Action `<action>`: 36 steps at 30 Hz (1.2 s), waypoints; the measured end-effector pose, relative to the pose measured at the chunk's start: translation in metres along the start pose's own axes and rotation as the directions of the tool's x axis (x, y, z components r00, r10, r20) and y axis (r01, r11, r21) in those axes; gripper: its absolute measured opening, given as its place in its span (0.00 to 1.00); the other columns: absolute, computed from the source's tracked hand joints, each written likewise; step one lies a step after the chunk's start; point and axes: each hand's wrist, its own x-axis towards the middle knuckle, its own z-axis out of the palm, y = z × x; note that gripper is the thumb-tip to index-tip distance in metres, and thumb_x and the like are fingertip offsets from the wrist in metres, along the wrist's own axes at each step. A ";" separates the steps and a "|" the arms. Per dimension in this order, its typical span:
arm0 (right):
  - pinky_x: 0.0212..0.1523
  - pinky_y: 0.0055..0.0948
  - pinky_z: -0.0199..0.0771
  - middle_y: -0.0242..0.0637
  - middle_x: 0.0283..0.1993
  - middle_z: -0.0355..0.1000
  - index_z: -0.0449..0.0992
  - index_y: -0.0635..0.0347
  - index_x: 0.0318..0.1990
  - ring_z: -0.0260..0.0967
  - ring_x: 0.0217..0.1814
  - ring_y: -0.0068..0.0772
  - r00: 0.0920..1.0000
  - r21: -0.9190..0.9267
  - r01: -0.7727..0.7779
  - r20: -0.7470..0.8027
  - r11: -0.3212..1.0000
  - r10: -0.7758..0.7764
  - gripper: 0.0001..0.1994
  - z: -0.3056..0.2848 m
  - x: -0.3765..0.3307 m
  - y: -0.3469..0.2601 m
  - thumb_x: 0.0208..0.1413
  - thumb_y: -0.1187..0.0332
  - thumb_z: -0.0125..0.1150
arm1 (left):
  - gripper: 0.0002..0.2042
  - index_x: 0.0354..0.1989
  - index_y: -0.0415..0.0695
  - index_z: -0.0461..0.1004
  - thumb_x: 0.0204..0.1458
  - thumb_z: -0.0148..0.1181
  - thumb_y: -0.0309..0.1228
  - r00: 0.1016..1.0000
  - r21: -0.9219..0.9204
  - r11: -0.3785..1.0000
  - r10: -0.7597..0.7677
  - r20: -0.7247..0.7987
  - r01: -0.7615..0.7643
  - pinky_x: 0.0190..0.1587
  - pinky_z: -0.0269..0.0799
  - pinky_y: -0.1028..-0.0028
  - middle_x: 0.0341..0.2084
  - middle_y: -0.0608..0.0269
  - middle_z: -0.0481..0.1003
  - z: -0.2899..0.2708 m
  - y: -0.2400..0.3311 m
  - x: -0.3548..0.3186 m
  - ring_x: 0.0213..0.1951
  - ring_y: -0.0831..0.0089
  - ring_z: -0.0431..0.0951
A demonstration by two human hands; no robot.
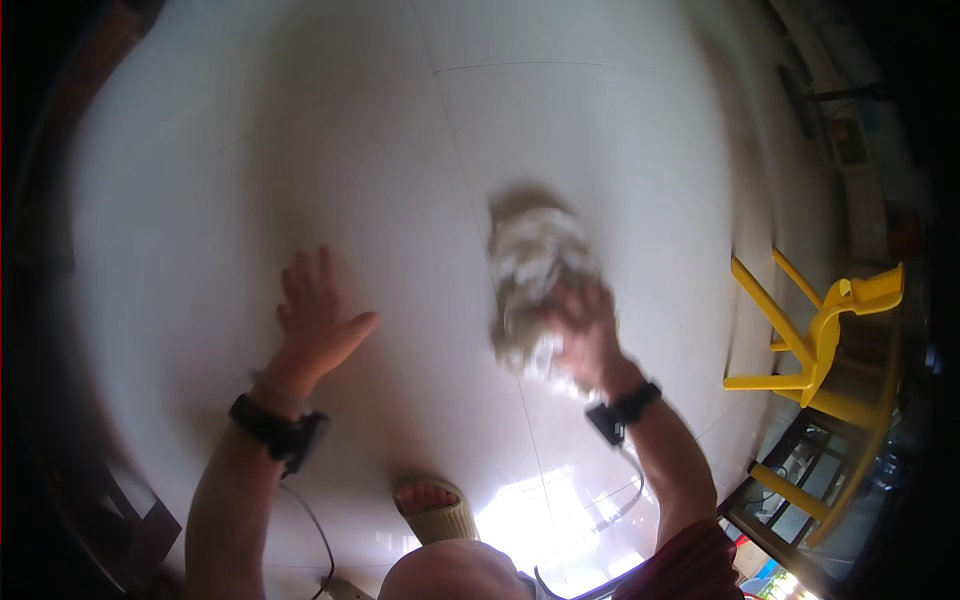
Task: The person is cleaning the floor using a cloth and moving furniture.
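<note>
A crumpled white cloth (540, 245) with darker patches, smeared by motion, is on the pale tiled floor (400, 160) right of the middle. Over its near right part lies my right hand (585, 335), pressing on it with bent fingers that are blurred. My left hand (318, 325) is to the left, fingers spread and thumb pointing right, with nothing in it. Whether its palm touches the floor I cannot tell. Each wrist carries a black strap with a small dark box and a thin cable.
At the right stands a small yellow plastic chair (822, 345), its legs reaching toward my right arm. My foot in a tan slipper (442, 515) and my knee (455, 572) show at the bottom. Window light glares off the tiles near the lower middle. Dark furniture lines the left rim.
</note>
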 end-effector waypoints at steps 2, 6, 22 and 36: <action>0.59 0.54 0.50 0.31 0.64 0.54 0.58 0.37 0.60 0.55 0.63 0.38 0.990 -0.293 -0.139 -0.029 0.946 0.137 0.29 -0.032 0.082 0.016 0.47 0.51 0.51 | 0.55 0.66 0.41 0.27 0.42 0.60 0.56 0.994 -0.024 0.996 -0.083 0.067 0.085 0.59 0.37 0.35 0.64 0.34 0.26 -0.003 0.040 0.020 0.65 0.35 0.25; 0.50 0.43 0.68 0.39 0.55 0.64 0.70 0.48 0.52 0.62 0.56 0.45 0.901 -0.213 -0.273 -0.398 0.938 0.172 0.28 -0.080 0.149 0.090 0.36 0.72 0.65 | 0.59 0.66 0.39 0.25 0.39 0.58 0.62 0.956 0.144 0.953 -0.280 0.086 0.266 0.59 0.34 0.34 0.64 0.33 0.25 0.015 0.087 0.042 0.63 0.31 0.23; 0.49 0.38 0.69 0.47 0.51 0.66 0.63 0.66 0.55 0.67 0.49 0.42 -0.518 0.932 -0.254 0.093 -0.257 0.850 0.26 0.066 -0.332 -0.090 0.50 0.62 0.58 | 0.60 0.65 0.32 0.28 0.39 0.35 0.76 0.921 0.557 0.828 -0.260 0.289 0.059 0.53 0.54 0.40 0.64 0.32 0.30 0.029 0.067 0.060 0.62 0.26 0.38; 0.56 0.51 0.60 0.33 0.65 0.55 0.63 0.38 0.60 0.50 0.65 0.47 0.141 0.437 -0.863 -0.273 0.253 0.952 0.33 -0.021 0.141 0.033 0.39 0.61 0.61 | 0.47 0.57 0.26 0.58 0.49 0.43 0.66 0.929 0.136 0.991 -0.041 0.368 -0.010 0.62 0.52 0.63 0.56 0.34 0.60 0.028 0.037 0.065 0.61 0.51 0.58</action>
